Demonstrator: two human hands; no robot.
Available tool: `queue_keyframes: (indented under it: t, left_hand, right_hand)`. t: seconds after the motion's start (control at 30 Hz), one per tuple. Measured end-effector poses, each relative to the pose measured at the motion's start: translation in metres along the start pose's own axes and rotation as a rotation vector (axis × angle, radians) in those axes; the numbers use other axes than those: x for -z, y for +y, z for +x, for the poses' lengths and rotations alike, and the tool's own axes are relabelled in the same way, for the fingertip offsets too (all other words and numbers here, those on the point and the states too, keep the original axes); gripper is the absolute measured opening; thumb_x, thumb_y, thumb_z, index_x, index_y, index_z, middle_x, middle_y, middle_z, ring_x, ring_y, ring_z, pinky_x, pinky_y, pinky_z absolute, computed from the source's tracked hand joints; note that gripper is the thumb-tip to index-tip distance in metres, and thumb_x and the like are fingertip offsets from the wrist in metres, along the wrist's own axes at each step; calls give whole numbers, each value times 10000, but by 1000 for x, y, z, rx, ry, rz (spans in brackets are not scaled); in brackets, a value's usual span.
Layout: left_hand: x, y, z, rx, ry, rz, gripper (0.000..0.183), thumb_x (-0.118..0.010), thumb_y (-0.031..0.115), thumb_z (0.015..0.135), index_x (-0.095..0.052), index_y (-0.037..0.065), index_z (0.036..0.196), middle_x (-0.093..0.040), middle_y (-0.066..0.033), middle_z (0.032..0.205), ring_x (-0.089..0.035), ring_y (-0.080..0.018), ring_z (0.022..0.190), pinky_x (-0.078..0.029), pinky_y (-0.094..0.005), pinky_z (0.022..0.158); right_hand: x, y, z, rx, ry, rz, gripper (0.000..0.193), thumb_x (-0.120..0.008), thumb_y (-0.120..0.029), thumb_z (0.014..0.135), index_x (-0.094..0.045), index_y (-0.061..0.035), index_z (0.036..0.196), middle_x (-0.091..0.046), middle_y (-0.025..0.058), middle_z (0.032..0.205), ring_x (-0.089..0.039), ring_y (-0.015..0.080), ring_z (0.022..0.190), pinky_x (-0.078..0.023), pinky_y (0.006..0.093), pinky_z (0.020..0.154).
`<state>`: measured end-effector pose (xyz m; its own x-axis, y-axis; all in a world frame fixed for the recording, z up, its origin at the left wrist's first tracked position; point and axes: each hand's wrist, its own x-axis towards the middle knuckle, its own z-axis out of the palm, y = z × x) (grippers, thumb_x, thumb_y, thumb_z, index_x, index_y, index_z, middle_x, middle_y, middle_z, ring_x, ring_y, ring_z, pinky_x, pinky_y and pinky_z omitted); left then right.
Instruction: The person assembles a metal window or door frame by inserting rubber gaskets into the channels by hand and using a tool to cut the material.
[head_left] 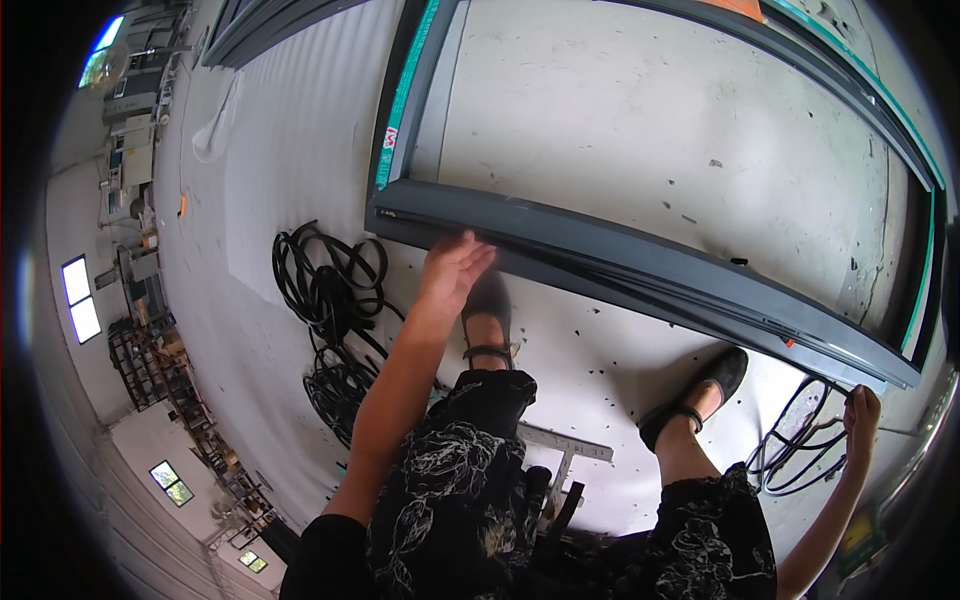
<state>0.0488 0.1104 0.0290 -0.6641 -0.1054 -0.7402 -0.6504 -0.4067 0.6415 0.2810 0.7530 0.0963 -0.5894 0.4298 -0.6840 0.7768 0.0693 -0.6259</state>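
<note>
A large dark grey window frame [600,235] lies in front of me, its long near bar running from upper left to lower right. My left hand [458,268] is at the near bar's left part, fingers stretched out against its edge. Along the bar's near face runs a thin black sealing strip [640,285], loose over part of its length. At the bar's right end my right hand [862,415] is closed in a pinch on this strip. From there the strip seems to lead to loose loops [800,455] on the floor below.
Coils of black strip [330,290] lie on the floor left of my left arm. A metal T-shaped piece [565,440] is between my legs. My shoes [695,395] stand close to the near bar. White foam sheeting [310,130] spreads at left; shelves [165,385] line the far left.
</note>
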Motion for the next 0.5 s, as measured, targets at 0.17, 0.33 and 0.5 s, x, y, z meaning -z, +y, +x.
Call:
queue_keyframes:
  t: [0.17, 0.33, 0.5]
  left_hand:
    - [-21, -5, -13, 57, -21, -100, 107, -619, 126, 855, -560, 37, 845, -598, -86, 824, -605, -220, 837, -517, -352, 830]
    - [-10, -16, -4, -2, -20, -84, 92, -624, 102, 848, -568, 51, 794, -604, -79, 822, -608, -219, 853, -516, -367, 844]
    - [-35, -13, -19, 157, -122, -99, 74, -613, 75, 850, -561, 52, 803, -613, -88, 844, -611, -242, 903, -506, -379, 864]
  right_hand:
    - [-3, 2, 12, 43, 94, 66, 313, -502, -301, 938, -475, -112, 690, -274, -88, 499, -190, -3, 392, -132, 193, 356]
    - [-14, -3, 17, 44, 136, 54, 322, -498, -312, 939, -535, -75, 725, -279, -88, 489, -191, -4, 388, -124, 197, 361]
    - [-12, 3, 22, 58, 175, -38, 314, -510, -315, 933, -535, -90, 716, -285, -91, 491, -204, -9, 398, -128, 195, 364]
